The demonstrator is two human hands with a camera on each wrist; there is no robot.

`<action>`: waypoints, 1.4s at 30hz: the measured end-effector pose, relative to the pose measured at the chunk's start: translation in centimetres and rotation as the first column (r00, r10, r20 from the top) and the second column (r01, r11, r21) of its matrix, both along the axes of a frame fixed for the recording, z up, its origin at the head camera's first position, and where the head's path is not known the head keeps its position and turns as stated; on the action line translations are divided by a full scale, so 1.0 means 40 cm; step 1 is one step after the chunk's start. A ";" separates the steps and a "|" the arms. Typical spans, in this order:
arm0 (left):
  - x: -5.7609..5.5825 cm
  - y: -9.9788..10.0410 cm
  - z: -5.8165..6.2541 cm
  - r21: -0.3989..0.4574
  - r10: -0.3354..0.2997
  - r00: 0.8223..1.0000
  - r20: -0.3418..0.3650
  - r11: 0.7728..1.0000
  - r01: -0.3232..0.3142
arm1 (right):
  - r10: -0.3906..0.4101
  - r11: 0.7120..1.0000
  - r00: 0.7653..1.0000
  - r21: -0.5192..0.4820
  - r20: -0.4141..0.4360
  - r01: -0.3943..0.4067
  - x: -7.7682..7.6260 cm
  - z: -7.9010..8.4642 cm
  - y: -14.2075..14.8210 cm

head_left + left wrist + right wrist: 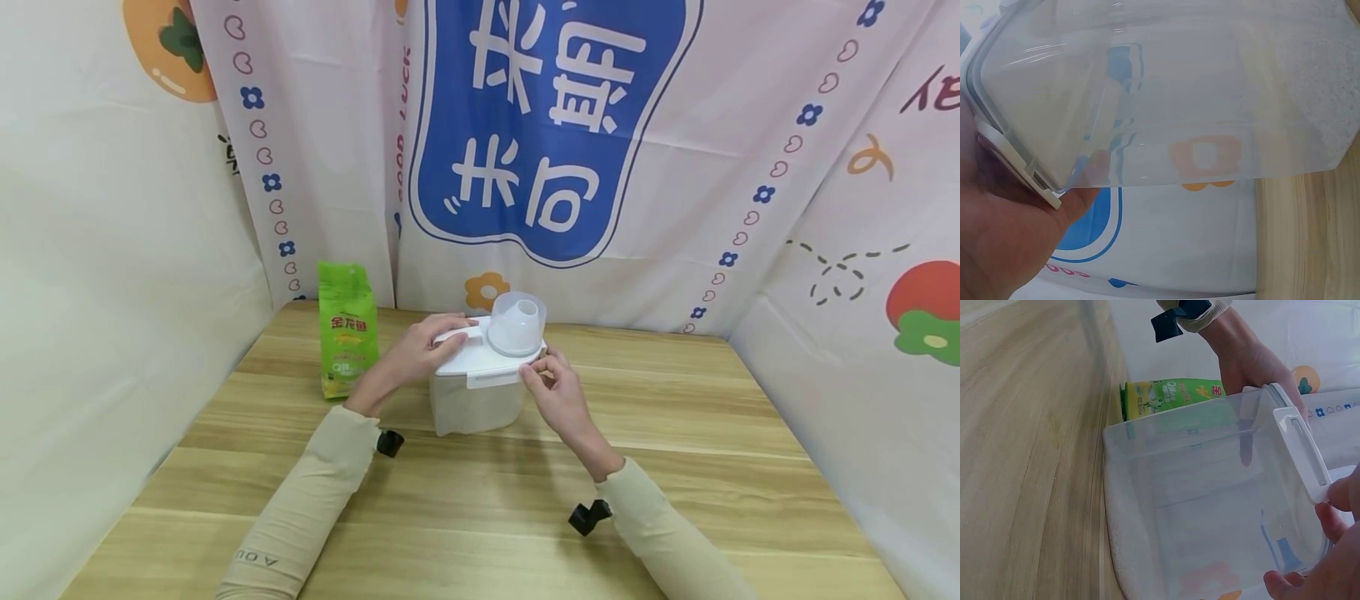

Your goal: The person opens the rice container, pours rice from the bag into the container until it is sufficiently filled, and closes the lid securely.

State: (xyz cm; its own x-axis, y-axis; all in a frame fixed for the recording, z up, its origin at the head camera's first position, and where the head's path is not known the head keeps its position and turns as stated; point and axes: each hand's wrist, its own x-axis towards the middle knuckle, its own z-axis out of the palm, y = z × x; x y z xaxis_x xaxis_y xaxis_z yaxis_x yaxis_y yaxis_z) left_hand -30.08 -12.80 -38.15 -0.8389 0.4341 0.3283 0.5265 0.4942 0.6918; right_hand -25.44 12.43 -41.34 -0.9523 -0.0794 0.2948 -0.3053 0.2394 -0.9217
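A translucent storage container (476,408) stands on the table, with a white lid (465,365) and a clear measuring cup (517,323) on top. White grains (1329,94) cover its bottom. My left hand (422,348) grips the lid's left end, thumb on top and fingers along the far side. In the left wrist view a white side latch (1019,165) lies against that palm. At the right front corner my right hand (557,393) pinches the lid's edge, thumb and forefinger at the end of the front latch (1304,453). Other fingers reach round the container's right side.
A green bag (347,333) with Chinese lettering stands upright left of the container, close to the left forearm. Behind the wooden table (645,417) hangs a printed white cloth (337,167), and similar cloth lines both sides.
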 end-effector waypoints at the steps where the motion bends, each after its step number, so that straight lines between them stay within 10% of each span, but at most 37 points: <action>1: 0.000 0.000 -0.001 -0.001 -0.002 1.000 -0.001 1.000 0.002 | -0.001 1.000 1.000 0.002 0.001 0.001 0.000 0.000 0.000; 42: -0.003 -0.007 0.013 -0.048 -0.075 0.996 -0.048 0.996 0.073 | 0.025 1.000 0.998 0.000 0.060 -0.025 0.021 0.011 0.004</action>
State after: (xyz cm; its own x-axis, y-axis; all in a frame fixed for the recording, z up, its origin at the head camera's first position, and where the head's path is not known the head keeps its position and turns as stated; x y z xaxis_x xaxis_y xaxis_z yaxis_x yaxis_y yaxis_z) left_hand -30.18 -13.08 -37.61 -0.7870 0.5102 0.3468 0.5959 0.4833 0.6413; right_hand -24.58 12.61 -40.90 -0.9660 -0.1041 0.2367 -0.2550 0.2333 -0.9384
